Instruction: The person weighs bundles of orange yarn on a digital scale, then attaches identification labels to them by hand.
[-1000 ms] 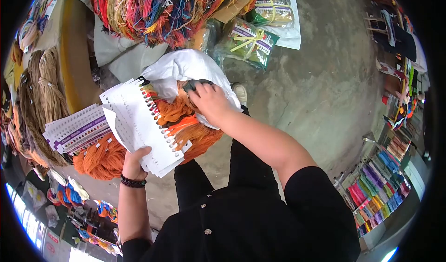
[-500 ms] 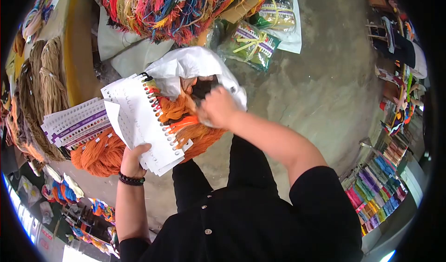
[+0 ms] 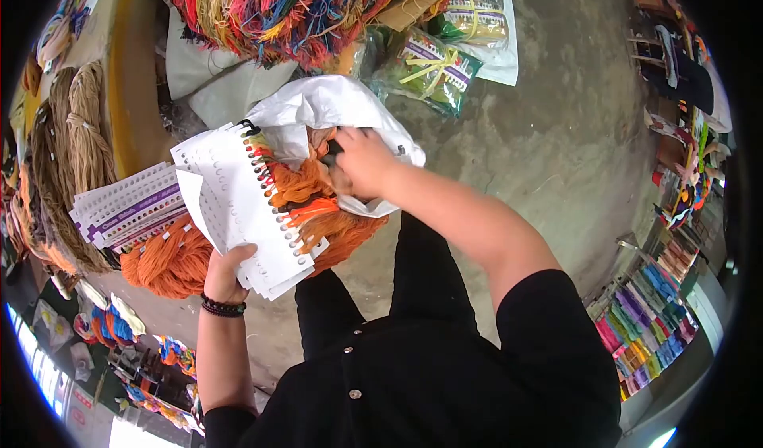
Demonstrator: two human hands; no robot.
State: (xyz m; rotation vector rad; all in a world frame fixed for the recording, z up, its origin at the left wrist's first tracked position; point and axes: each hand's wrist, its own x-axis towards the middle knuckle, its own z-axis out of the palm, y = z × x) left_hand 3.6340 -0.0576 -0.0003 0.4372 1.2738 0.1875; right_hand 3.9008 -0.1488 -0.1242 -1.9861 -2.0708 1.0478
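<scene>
My left hand (image 3: pixel 226 269) grips the lower edge of a stack of white punched thread cards (image 3: pixel 238 202) that carry orange thread loops (image 3: pixel 318 214) along one side. My right hand (image 3: pixel 359 164) is closed on something dark at the mouth of a white plastic bag (image 3: pixel 334 106), pressed against the orange threads; what it holds is mostly hidden by the fingers. A bundle of orange yarn (image 3: pixel 167 261) lies under the cards, beside more white cards with purple print (image 3: pixel 127 210).
A heap of multicoloured thread (image 3: pixel 278 11) lies ahead, with wrapped green thread packs (image 3: pixel 425 67) beside it. Tan yarn hanks (image 3: pixel 75 138) hang at the left. Racks of coloured skeins (image 3: pixel 644 321) stand at the right. Bare concrete floor (image 3: pixel 556 130) spreads to the right.
My right hand dipped toward the orange threads, then shifted back up slightly into the bag's mouth. The left hand and cards stayed almost still.
</scene>
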